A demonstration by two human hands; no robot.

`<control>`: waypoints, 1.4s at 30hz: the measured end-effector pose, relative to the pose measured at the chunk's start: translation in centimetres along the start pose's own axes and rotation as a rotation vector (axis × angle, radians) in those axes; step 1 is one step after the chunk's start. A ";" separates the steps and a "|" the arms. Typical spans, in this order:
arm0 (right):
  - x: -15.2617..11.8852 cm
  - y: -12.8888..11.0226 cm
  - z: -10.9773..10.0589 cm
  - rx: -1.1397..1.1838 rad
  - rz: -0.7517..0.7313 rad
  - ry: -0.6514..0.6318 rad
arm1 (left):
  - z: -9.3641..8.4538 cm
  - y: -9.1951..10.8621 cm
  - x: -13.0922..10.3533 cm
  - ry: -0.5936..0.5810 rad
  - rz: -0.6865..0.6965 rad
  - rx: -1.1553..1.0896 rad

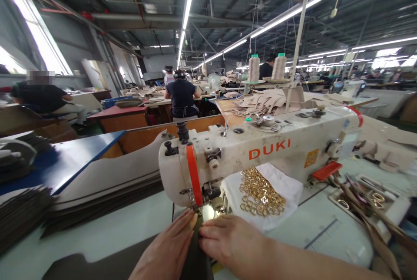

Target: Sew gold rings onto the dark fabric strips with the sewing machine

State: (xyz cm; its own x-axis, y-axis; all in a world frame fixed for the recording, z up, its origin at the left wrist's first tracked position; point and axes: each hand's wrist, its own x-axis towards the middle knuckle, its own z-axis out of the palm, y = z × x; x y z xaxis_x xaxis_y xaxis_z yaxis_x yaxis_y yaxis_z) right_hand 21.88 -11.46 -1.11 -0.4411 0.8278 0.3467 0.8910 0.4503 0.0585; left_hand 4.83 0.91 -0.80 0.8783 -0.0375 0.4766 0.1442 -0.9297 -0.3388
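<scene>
At the needle end of a white sewing machine (pixel 270 152), both my hands are on a dark grey-brown piece of material (pixel 97 267). My left hand (pixel 169 245) has its fingers close together on the piece, their tips just in front of the presser foot area. Coming in from the right, my right hand (pixel 231 241) has bent fingers closed at the edge of the same piece. A narrow strip of it shows between the hands. The thumbs and the gripped edge are mostly hidden. A small lamp lights the spot beneath the needle.
Gold metal rings (pixel 260 193) lie on a white cloth (pixel 289 184) under the machine arm. Stacked panels (pixel 107 180) stand at left. A tray (pixel 387 202) with rings and straps sits at right. Thread cones (pixel 254 69) stand behind. Other people sit farther back.
</scene>
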 end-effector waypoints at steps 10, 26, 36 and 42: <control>0.3 0.2 -0.2 0.009 0.012 -0.021 | 0.2 -0.1 0.2 -0.026 0.027 0.100; 0.4 0.1 -1.1 0.071 0.019 -0.052 | 1.1 -0.1 -0.3 -0.138 -0.079 -0.017; 0.7 -1.8 1.0 0.017 -0.196 0.050 | -1.8 1.6 -4.2 -0.056 -0.171 -0.084; 0.4 -2.2 1.4 0.013 -0.193 0.138 | -3.7 3.0 -5.5 0.000 -0.327 -0.078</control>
State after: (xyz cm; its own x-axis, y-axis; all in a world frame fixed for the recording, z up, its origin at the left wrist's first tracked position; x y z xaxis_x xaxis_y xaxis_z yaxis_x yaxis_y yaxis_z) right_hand 19.61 -11.66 -2.45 -0.5831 0.6727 0.4554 0.7899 0.6005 0.1245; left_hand -1.28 -2.99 -1.44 0.7912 0.2678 0.5499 0.3833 -0.9177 -0.1046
